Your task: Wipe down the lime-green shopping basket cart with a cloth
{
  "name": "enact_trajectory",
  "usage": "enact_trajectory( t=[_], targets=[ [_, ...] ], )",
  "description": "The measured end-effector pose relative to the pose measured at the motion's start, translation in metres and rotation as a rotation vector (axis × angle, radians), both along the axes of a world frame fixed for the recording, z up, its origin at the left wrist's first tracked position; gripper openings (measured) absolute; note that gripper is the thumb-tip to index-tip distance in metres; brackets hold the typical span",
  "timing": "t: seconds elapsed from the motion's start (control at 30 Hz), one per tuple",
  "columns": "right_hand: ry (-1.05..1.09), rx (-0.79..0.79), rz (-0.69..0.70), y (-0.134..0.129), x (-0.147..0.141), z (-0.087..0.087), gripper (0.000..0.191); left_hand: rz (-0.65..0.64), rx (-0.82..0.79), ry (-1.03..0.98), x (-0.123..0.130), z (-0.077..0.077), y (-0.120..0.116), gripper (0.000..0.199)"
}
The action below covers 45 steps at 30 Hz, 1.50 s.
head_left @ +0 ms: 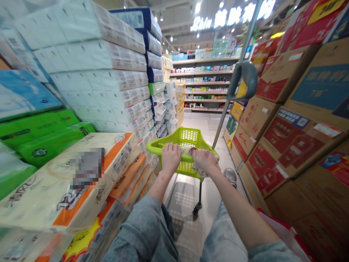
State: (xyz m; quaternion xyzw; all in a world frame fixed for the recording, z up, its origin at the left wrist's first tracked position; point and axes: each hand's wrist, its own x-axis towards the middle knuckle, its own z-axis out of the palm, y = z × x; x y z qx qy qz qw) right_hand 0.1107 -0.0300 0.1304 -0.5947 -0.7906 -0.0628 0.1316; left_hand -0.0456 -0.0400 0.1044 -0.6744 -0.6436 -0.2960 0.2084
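Note:
A lime-green shopping basket (188,168) on a wheeled trolley frame stands right in front of me. My left hand (171,158) is on its near rim, fingers close together and bent over the edge. To the right, my right hand (204,160) is closed at the same rim. A white patterned cloth (198,170) shows beneath and beside that hand, and its fingertips are partly hidden. Something small and clear lies in the basket between the hands, too unclear to name. The trolley's grey loop handle (252,82) rises on a metal pole at the right.
Tall stacks of white tissue packs (120,54) line the left, with a cream and orange tissue pack (35,189) nearer. Cardboard cartons (283,142) are piled along the right. Stocked shelves (204,74) cross the far end of the tiled aisle. A caster (197,208) stands below the basket.

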Motion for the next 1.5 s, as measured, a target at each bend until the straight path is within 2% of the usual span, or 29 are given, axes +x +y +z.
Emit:
enact_trajectory(
  t=[0.27,0.5,0.6,0.8,0.87,1.23,1.43,1.5],
  targets=[
    [-0.037,-0.045,-0.028,0.005,0.019,0.006,0.054,-0.019,-0.037,0.006,0.017,0.002,0.004,0.041],
    [-0.093,-0.086,-0.05,0.01,0.062,0.008,0.052,-0.255,-0.13,0.039,0.027,0.013,0.0,0.043],
    [-0.113,-0.1,-0.055,0.011,0.074,0.007,0.049,-0.298,-0.163,0.063,0.032,0.018,0.001,0.041],
    [-0.01,0.014,-0.153,0.01,0.076,-0.004,0.054,-0.241,-0.178,0.109,0.04,0.016,0.006,0.04],
    [0.018,0.04,-0.148,0.009,0.077,-0.007,0.054,-0.245,-0.183,0.107,0.041,0.015,0.007,0.04],
    [-0.024,0.044,-0.121,0.005,0.082,0.0,0.053,-0.306,-0.141,-0.006,0.043,0.012,0.003,0.045],
    [-0.024,0.019,-0.133,0.004,0.083,0.001,0.051,-0.431,-0.002,-0.073,0.041,0.01,-0.009,0.022],
    [-0.025,0.017,-0.139,0.004,0.086,0.001,0.053,-0.434,0.014,-0.112,0.039,0.011,-0.014,0.019]
  ],
)
